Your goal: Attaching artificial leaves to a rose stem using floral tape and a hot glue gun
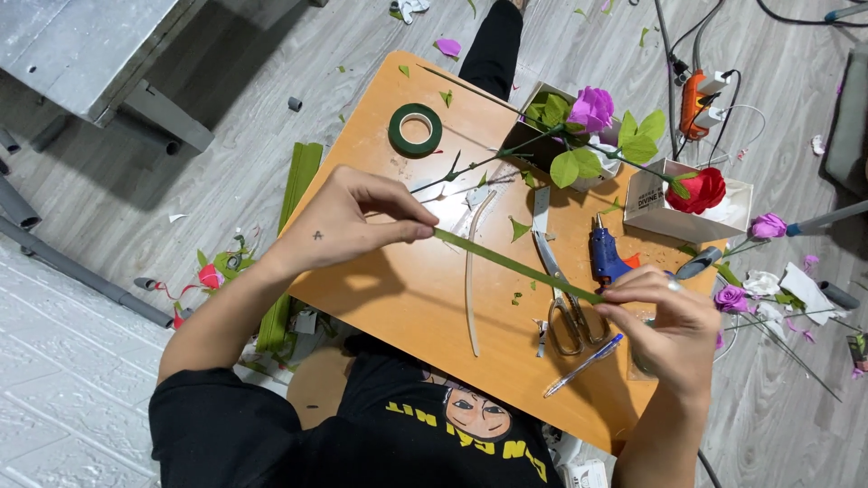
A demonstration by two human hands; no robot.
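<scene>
A: Nearest the lens: black printed shirt [425, 425] at bottom centre. Both forearms rise from it over an orange wooden table [416, 298].

B: Hand states?

A: Left hand [348, 221], left of centre: thumb and forefinger pinched shut on the upper end of a thin green stem wire [515, 265]; other fingers loosely curled. Right hand [665, 316], lower right: fingertips closed on the wire's lower end. Wire runs taut, diagonal, above the table's middle.

B: Containers?

A: Two small white boxes, upper right. One [542, 126] holds a purple paper rose [592, 108] with green leaves, stem leaning out to the left. Other box [674, 203] holds a red paper rose [703, 190].

B: Loose items on the table?

A: Roll of green floral tape [415, 129], flat, upper left of the tabletop. Scissors [565, 298] under the wire, blades pointing up. Blue glue gun [604, 253] just beside them. Blue pen [583, 364] near the lower right edge. Pale curved strip [472, 271], centre.

B: Edges, free room?

A: Bare surface at the table's left half and lower middle. Right edge crowded: small purple roses [750, 262] and wires hang past it onto grey plank floor [226, 136]. Green paper scraps scattered; orange power strip [696, 99] on the floor, top right.
</scene>
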